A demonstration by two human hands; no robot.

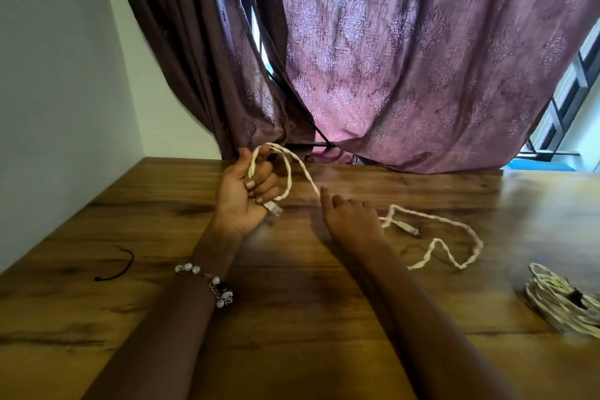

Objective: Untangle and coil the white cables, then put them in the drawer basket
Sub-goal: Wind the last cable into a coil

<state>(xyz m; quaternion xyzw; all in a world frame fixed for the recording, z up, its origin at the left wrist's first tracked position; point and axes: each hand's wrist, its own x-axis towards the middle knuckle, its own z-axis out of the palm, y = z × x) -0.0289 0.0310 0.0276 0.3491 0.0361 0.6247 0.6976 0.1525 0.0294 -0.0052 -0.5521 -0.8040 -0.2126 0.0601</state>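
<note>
A white braided cable (454, 224) runs across the wooden table (162, 269). My left hand (242, 196) is raised palm up and grips one end of it, with a loop over the fingers and the USB plug (274, 208) sticking out below them. From the loop the cable drops to my right hand (352, 222), which hovers palm down over it with fingers loosely bent; whether it pinches the cable is hidden. Beyond that hand the cable zigzags on the table to its other plug (410, 229). A second white cable (561, 300) lies coiled at the right edge.
A thin dark cord (118, 266) lies on the table at the left. Purple patterned curtains (389, 58) hang behind the table's far edge, a white wall (58, 91) stands at the left, and a barred window (571, 101) shows at the right.
</note>
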